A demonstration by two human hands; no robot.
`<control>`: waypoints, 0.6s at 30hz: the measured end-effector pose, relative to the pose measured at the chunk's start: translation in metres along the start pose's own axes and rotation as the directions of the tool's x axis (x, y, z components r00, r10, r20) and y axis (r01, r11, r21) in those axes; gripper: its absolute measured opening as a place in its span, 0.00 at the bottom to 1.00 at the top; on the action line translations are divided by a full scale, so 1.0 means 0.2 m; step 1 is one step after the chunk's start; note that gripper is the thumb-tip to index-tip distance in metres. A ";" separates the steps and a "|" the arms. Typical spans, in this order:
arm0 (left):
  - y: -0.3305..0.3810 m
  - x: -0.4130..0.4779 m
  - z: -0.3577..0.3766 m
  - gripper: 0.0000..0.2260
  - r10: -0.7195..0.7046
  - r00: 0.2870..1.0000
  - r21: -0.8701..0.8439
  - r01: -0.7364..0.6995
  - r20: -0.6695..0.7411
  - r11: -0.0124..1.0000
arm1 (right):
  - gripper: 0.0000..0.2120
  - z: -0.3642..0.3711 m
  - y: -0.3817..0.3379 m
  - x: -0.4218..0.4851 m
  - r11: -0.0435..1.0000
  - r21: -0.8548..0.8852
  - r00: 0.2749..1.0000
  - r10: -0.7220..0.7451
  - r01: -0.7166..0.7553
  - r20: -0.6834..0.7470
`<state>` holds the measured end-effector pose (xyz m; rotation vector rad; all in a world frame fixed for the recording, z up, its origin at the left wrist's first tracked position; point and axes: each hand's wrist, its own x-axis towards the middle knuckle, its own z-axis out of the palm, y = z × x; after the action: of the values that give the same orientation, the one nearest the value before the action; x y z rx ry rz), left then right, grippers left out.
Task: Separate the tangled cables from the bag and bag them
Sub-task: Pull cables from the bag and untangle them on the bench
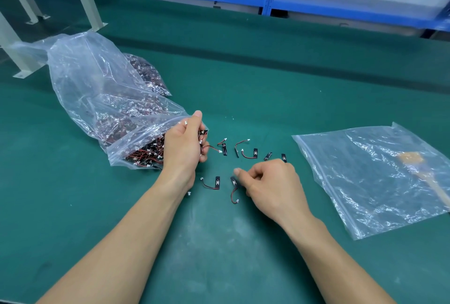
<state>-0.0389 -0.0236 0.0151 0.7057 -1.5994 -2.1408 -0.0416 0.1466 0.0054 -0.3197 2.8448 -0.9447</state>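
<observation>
My left grip clutches a tangled clump beside the bag, right grip pinching one cable; yanking could snap wires.

No legible text, label, brand, number or sign on any surface.

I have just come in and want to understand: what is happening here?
A person's left hand grips a tangle at the mouth of the full bag. The right hand is at one cable on the mat, among several loose cables. The second bag lies flat at the right.
</observation>
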 end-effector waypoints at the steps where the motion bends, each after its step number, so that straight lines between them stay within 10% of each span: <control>1: 0.00 0.00 0.00 0.16 -0.001 1.000 -0.001 0.001 0.000 1.000 | 0.23 -0.01 0.00 0.00 0.999 0.036 1.000 -0.011 0.012 -0.015; 9: 0.00 0.00 0.01 0.17 0.021 1.000 0.001 -0.021 0.010 1.000 | 0.16 -0.04 -0.21 0.04 0.901 0.393 0.982 -0.154 0.185 -0.109; 18: -0.02 0.01 0.00 0.18 0.088 0.995 0.053 -0.090 0.038 0.995 | 0.10 0.02 -0.30 0.12 0.891 0.416 0.983 -0.151 0.181 -0.104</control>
<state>-0.0400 -0.0232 0.0103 0.6038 -1.6809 -2.0647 -0.0554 0.0915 0.0379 -0.4903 2.5986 -1.5996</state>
